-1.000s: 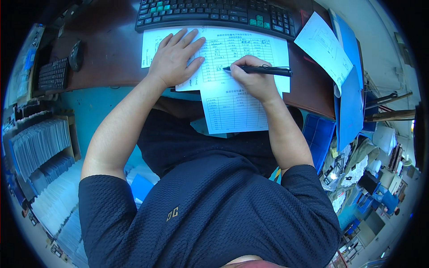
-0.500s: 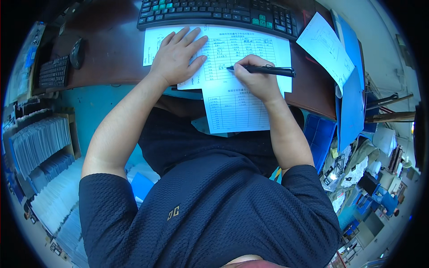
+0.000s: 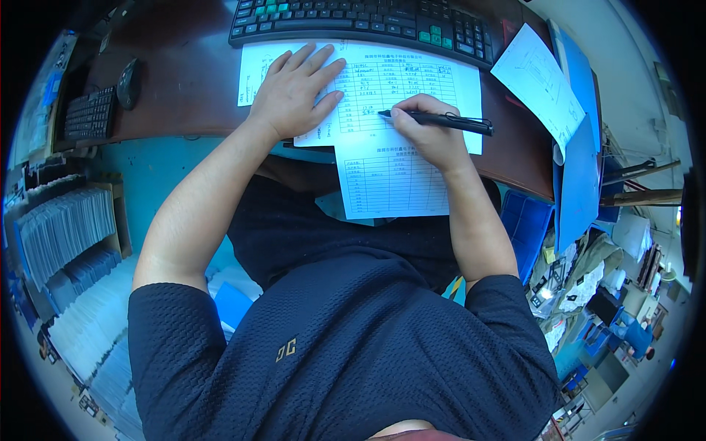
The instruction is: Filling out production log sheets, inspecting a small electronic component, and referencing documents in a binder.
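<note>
A black pen (image 3: 448, 120) is pinched in my right hand (image 3: 432, 138), its tip at a lower row of a printed form (image 3: 401, 95). Handwriting fills several cells of that form's table. My left hand (image 3: 296, 94) lies flat with fingers spread, holding down the form's left side and the sheets around it. A second printed form (image 3: 393, 184), its table mostly blank, hangs over the desk's front edge just below. Another white sheet (image 3: 254, 70) with handwriting peeks out left of my left hand.
Beyond the papers lies a black keyboard (image 3: 353, 22) with some green keys. A mouse (image 3: 129, 84) and a smaller keyboard (image 3: 90, 114) are on the left. Right of the forms, a drawing sheet (image 3: 535, 82) rests on blue folders (image 3: 577, 184). A blue bin (image 3: 526, 224) stands below the desk (image 3: 184, 66).
My right hand and the pen have shifted slightly right along the row, and a little more handwriting shows behind the tip. The left hand stays flat in place.
</note>
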Tool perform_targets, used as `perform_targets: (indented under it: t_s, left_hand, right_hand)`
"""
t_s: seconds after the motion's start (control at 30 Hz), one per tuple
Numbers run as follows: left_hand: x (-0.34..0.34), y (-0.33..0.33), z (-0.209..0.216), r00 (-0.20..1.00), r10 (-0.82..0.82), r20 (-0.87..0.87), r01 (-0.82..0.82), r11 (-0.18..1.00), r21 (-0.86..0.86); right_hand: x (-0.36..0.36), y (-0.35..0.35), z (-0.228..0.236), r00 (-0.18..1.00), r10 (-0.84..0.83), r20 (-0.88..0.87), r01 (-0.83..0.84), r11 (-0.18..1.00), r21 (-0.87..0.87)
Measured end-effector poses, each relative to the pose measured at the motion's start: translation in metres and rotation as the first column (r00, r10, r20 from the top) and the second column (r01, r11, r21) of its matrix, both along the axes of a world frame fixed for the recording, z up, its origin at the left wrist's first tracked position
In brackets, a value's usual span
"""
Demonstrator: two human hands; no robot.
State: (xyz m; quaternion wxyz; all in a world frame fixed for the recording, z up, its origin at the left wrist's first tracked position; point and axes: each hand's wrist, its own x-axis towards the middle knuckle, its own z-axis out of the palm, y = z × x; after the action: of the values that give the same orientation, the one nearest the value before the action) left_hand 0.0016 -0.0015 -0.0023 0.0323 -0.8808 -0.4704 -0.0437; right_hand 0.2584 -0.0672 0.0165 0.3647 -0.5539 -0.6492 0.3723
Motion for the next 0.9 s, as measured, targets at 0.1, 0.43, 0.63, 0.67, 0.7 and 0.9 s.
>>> perform_targets:
  t_s: [0.1,0.43,0.63,0.67,0.7,0.9]
  left_hand:
    - [0.001,0.000,0.002,1.000,-0.001,-0.010,0.001,1.000,0.007]
    - [0.001,0.000,0.001,1.000,0.007,-0.020,-0.007,1.000,0.014]
    - [0.000,0.001,0.001,1.000,0.004,-0.017,-0.004,1.000,0.019]
    - [0.001,0.000,0.001,1.000,0.005,-0.016,-0.004,1.000,0.018]
    - [0.001,-0.001,0.002,1.000,0.008,-0.023,-0.007,1.000,0.007]
    - [-0.001,0.000,0.000,1.000,-0.002,-0.024,0.002,1.000,0.007]
  right_hand:
    - [-0.002,0.000,0.001,1.000,0.008,-0.023,-0.008,1.000,-0.001]
    - [-0.003,0.001,-0.001,1.000,-0.016,0.002,0.016,1.000,0.020]
    - [-0.001,0.003,0.002,1.000,0.001,0.007,-0.001,1.000,0.007]
    - [0.001,0.003,0.003,0.999,0.030,0.013,-0.030,0.999,-0.012]
    - [0.004,0.002,0.002,0.999,0.031,0.014,-0.031,0.999,-0.013]
    - [0.023,-0.006,0.001,0.993,-0.090,-0.076,0.085,0.994,-0.062]
